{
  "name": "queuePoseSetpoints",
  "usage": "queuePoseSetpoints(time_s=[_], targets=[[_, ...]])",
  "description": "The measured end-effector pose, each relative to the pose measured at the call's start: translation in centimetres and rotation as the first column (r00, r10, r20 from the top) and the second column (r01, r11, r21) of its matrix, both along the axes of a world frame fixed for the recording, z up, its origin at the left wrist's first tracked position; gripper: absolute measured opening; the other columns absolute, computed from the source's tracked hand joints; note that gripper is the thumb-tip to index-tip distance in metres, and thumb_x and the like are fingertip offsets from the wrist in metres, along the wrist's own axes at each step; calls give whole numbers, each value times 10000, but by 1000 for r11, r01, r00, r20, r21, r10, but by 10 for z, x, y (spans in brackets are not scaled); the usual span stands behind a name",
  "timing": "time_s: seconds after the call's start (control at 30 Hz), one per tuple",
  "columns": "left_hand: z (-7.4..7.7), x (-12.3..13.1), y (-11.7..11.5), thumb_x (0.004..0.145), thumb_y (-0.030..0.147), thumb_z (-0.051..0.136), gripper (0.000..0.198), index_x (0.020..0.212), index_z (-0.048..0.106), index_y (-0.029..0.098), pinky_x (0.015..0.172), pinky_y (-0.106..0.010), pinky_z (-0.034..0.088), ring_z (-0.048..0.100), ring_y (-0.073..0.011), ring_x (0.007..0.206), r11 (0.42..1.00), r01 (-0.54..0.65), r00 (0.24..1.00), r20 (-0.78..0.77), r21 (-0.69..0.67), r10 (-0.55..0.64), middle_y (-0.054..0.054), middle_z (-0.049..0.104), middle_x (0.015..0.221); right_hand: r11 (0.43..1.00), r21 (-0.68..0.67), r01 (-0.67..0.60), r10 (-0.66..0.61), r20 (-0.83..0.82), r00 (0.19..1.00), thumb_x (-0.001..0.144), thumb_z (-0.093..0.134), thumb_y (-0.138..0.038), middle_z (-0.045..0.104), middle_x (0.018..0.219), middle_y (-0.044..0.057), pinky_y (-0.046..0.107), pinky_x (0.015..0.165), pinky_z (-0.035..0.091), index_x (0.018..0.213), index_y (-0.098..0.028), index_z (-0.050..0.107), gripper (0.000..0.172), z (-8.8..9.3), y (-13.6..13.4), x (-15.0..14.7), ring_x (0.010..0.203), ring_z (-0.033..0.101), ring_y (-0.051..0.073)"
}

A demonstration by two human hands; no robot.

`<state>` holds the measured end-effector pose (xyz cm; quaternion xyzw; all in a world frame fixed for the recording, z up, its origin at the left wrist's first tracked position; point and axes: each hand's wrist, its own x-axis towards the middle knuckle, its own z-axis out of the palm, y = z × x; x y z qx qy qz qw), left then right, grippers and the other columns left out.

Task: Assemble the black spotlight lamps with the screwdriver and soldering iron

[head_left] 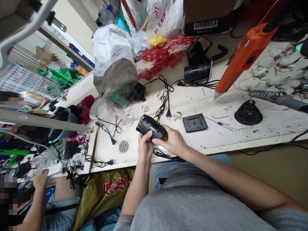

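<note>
My hands hold a black plastic device casing (151, 127) above the front of a white workbench (192, 141). My left hand (145, 145) grips its underside, and my right hand (171, 140) wraps its right end, partly hiding it. A black cord (165, 99) with thin yellow-tipped leads runs from the casing across the bench. Beyond my right hand lie a dark square plate (195, 123) and a blue-handled screwdriver (222, 125). A round dish of small screws (123, 146) sits left of my left hand.
An orange hot glue gun (245, 54) lies at the right among white parts. Nearby are a black round base (248, 112), a white plastic bag bundle (113, 57) and red netting (163, 56). A co-worker's hand (40, 179) is at lower left.
</note>
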<state>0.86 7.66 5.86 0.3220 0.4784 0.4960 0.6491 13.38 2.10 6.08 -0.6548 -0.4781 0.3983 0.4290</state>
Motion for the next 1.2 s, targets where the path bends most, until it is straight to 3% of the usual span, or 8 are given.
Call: queuePoseSetpoints(time_s=[0.13, 0.3, 0.5, 0.6, 0.73, 0.93, 1.1, 1.2], targets=[[-1, 1, 5, 489, 290, 916, 423, 852, 720, 197, 805, -269, 541, 698, -151, 774, 1000, 15, 999, 39, -2, -15, 9, 753, 833, 999, 45, -14, 17, -66, 998, 736, 760, -438, 729, 938, 47, 311, 733, 498, 1054, -200, 645, 414, -1, 5, 5, 838, 671, 220], [2, 4, 16, 608, 428, 884, 360, 854, 743, 206, 872, -323, 562, 725, -214, 877, 999, -33, 991, 126, -16, 34, -29, 772, 855, 999, -3, -47, 46, -62, 997, 708, 785, -390, 735, 984, 67, 333, 760, 496, 1128, -193, 647, 484, 0, 9, 11, 886, 677, 244], [-5, 5, 17, 588, 387, 855, 321, 827, 732, 212, 889, -328, 553, 726, -232, 917, 998, -66, 993, 100, -23, 68, -22, 762, 844, 997, 64, -31, 40, -142, 989, 683, 797, -343, 730, 1003, 48, 329, 804, 506, 1152, -199, 640, 516, 1, 5, 9, 898, 667, 226], [-6, 3, 19, 579, 388, 845, 323, 822, 724, 214, 872, -319, 556, 727, -216, 874, 997, -67, 993, 99, -23, 69, -8, 754, 823, 996, 77, -41, 51, -134, 990, 702, 773, -340, 723, 987, 54, 324, 802, 499, 1105, -187, 646, 450, 3, 3, 8, 890, 661, 223], [-3, 1, 22, 616, 414, 853, 328, 828, 727, 197, 897, -334, 559, 728, -224, 881, 998, -29, 994, 107, -49, 34, -29, 764, 834, 996, 79, -48, 58, -128, 990, 712, 759, -370, 718, 953, 46, 318, 778, 490, 1104, -190, 647, 445, 4, 4, 9, 854, 653, 217], [3, 3, 21, 693, 518, 818, 418, 918, 746, 173, 989, -426, 550, 726, -283, 1004, 990, 122, 960, 262, -67, -100, -101, 782, 1001, 998, 55, -31, 38, -145, 989, 699, 768, -385, 727, 1000, 53, 327, 800, 496, 1176, -195, 643, 528, -1, 4, 9, 889, 657, 227], [1, 4, 25, 688, 376, 800, 310, 905, 749, 162, 937, -376, 576, 742, -220, 818, 993, 43, 971, 239, -110, -16, -54, 774, 856, 999, 12, -35, 37, -195, 980, 707, 748, -413, 711, 880, 25, 312, 713, 508, 1055, -202, 651, 419, -3, -3, 1, 789, 655, 210], [0, 4, 25, 645, 384, 814, 369, 921, 747, 148, 913, -371, 588, 737, -215, 790, 988, 79, 964, 263, -131, -42, -58, 777, 878, 995, 97, 20, -4, -156, 988, 723, 729, -409, 729, 997, 60, 343, 794, 539, 1126, -198, 629, 466, -5, -7, -6, 886, 685, 236]])
